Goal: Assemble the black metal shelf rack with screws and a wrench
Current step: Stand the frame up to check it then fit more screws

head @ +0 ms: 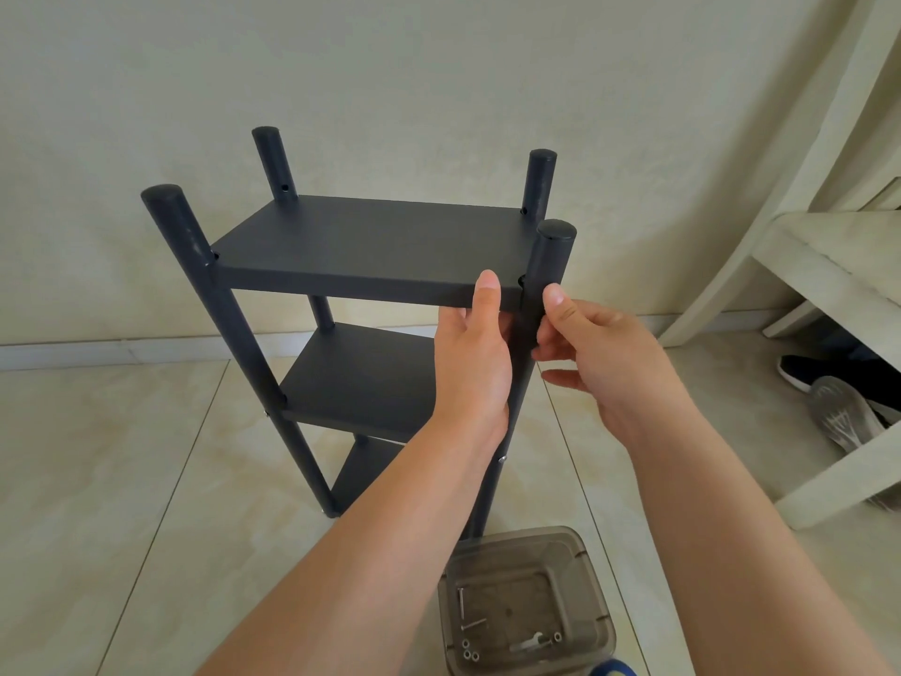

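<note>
1. We see a black metal shelf rack [361, 246] with four round posts and three flat shelves standing upright on the pale tiled floor [146, 456], in front of a cream wall [390, 65].
2. Our left hand [475, 358] grasps the front edge of the rack's top shelf near its front right corner: the thumb lies up against the edge and the fingers go underneath, out of sight.
3. Our right hand [590, 353] is at the rack's front right post [548, 270], just below the top shelf. Its thumb points upward beside the post and its fingers curl in toward the post; we cannot tell whether they pinch a screw or anything else there, so its grasp stays uncertain.
4. Small holes show in the two rear posts just above the top shelf.
5. A smoky translucent square plastic container [524, 602] sits on the floor just in front of the rack's front right post. Inside it lie two long silver screws [465, 612], several small silver nuts [470, 651] and a small silver flat wrench [529, 644].
6. To the right of the rack stands a cream-painted wooden frame [804, 265], and beneath it lie a black shoe [809, 373] and a grey shoe [843, 414].
7. A blue object [612, 669] peeks in at the bottom edge, right of the container; we cannot identify it.
</note>
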